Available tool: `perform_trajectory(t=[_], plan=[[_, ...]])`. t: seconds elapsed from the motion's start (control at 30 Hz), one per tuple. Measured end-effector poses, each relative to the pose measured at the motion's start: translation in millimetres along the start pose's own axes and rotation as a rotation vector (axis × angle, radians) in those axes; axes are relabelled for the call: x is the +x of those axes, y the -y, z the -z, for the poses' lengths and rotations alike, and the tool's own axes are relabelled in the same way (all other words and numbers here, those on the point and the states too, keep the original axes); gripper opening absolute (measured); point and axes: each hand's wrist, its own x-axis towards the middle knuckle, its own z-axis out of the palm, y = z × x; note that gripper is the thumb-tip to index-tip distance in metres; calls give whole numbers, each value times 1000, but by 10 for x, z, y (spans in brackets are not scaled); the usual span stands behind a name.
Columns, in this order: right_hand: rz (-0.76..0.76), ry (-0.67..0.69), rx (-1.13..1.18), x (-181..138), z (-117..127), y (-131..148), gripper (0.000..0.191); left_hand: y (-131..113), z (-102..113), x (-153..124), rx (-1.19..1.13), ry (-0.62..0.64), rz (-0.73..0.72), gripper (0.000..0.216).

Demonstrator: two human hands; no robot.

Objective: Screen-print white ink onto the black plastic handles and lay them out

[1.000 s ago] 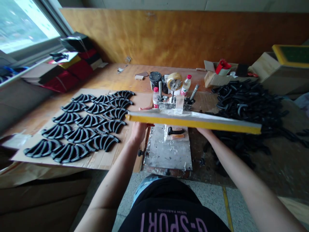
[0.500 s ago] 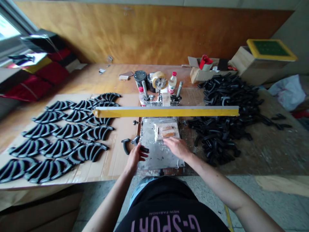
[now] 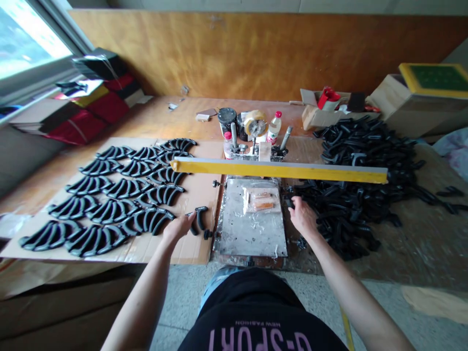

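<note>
My left hand (image 3: pixel 179 227) is over the cardboard, fingers closed on the end of a black curved handle (image 3: pixel 193 229). Close beside that one lies a second black curved handle (image 3: pixel 201 219). My right hand (image 3: pixel 303 215) is at the near-left edge of a heap of black handles (image 3: pixel 343 195), its fingers closed on a dark piece (image 3: pixel 290 201) that looks like one of them. Between my hands sits a metal plate (image 3: pixel 234 229) with a clear-taped block (image 3: pixel 261 200) on it.
Fanned rows of black handles (image 3: pixel 124 187) cover the cardboard (image 3: pixel 199 253) at left. A yellow-edged bar (image 3: pixel 278 169) spans above the plate. Behind it stand bottles (image 3: pixel 274 127), a tape roll (image 3: pixel 255 123) and a dark jar (image 3: pixel 227 118). Boxes (image 3: pixel 395 105) stand back right.
My left hand has moved left from the plate's edge to the handles on the cardboard. My right hand has left the taped block and moved right to the heap. The view has shifted left.
</note>
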Motion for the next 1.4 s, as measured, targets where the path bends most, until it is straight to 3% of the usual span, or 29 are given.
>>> perform_trajectory(t=[0.13, 0.27, 0.37, 0.6, 0.8, 0.93, 1.07, 1.2, 1.3, 1.4], plan=[[453, -14, 105, 275, 12, 495, 31, -750, -39, 150, -108, -20, -128, 41], [538, 34, 37, 396, -50, 762, 31, -1566, -167, 21, -386, -84, -413, 41], [525, 57, -2, 385, -72, 808, 31, -1818, -264, -117, -456, -125, -480, 45], [585, 70, 118, 441, -224, 939, 60, -1609, -369, -183, -493, -126, -420, 48], [606, 255, 175, 151, -358, 849, 33, -1446, -413, -246, -605, -29, -390, 54], [656, 200, 250, -34, -218, 719, 29, -1462, -448, -272, -604, -67, -383, 54], [648, 56, 314, 215, -170, 866, 43, -1588, -448, -221, -596, -136, -408, 49], [643, 68, 263, 436, -325, 1106, 57, -1665, -428, -153, -602, -112, -421, 44], [753, 139, 301, 275, -377, 1129, 50, -1640, -437, -135, -591, -121, -415, 43], [810, 175, 418, 20, -254, 928, 31, -1558, -443, -159, -604, -99, -364, 42]])
